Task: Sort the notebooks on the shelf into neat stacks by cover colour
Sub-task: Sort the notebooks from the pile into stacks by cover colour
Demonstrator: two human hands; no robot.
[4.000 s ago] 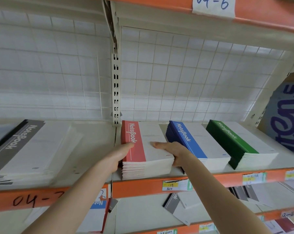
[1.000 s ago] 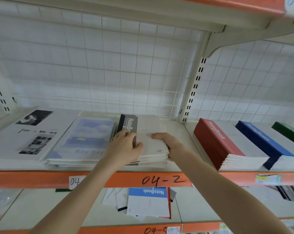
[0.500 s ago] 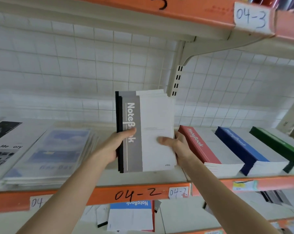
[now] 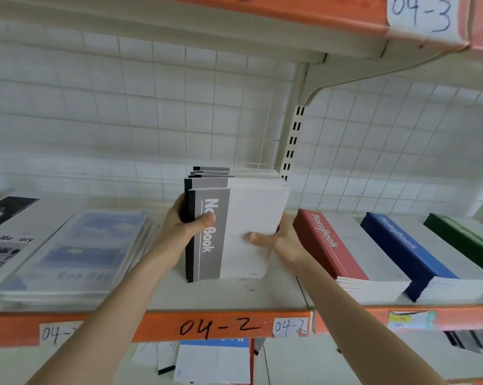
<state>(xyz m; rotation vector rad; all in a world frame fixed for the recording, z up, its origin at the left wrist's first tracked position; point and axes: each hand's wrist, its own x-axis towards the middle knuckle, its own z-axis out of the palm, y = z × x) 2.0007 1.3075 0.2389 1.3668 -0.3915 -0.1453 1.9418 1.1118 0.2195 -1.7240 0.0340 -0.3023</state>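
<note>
Grey-spined notebooks [image 4: 207, 240], a bundle of them, stand upright on their bottom edges on the shelf board [image 4: 234, 298], clamped between our two hands. The front cover faces us, its grey band with the white word "NoteBook" running down the left side and the rest of the cover plain white. Behind it the tops of the other copies step upward unevenly, so the bundle is not yet squared.

Our left hand [image 4: 184, 232] wraps the black spine edge from the left, thumb laid across the grey band over the lettering, the other fingers hidden behind the bundle. Our right hand [image 4: 279, 240] presses in from the right edge, thumb flat on the white cover and pointing left, palm against the page edges. Both forearms reach up from the bottom of the view, converging on the bundle.

To the right of our right hand lie three flat stacks side by side: the red stack [image 4: 329, 245] just beside the wrist, then the blue stack [image 4: 401, 245], then the green stack [image 4: 462, 240] at the frame edge. To the left lies a flat pile of blue sky-print booklets [image 4: 76, 254], and beyond it white booklets with black photos [image 4: 7, 234]. The orange shelf rail [image 4: 157, 326] below carries the handwritten mark "04-2".
</note>
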